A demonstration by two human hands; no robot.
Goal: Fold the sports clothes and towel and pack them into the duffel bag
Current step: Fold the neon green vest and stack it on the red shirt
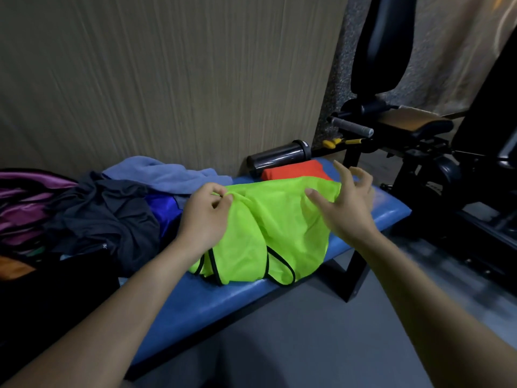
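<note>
Two hands work the neon green vest [268, 228], which lies on the blue bench [391, 211]: left hand [204, 217] pinches its top edge, right hand [347, 203] hovers with fingers spread, gripping nothing. Risk: the slippery mesh may slide from a one-sided pinch and skew the fold.

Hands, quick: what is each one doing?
Left hand: fingers pinch the neon green mesh vest.
Right hand: open, fingers spread above the vest, holding nothing.

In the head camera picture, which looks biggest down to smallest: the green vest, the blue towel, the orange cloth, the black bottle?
1. green vest
2. blue towel
3. and 4. orange cloth and black bottle look alike; the vest partly covers the cloth, so unsure.
</note>
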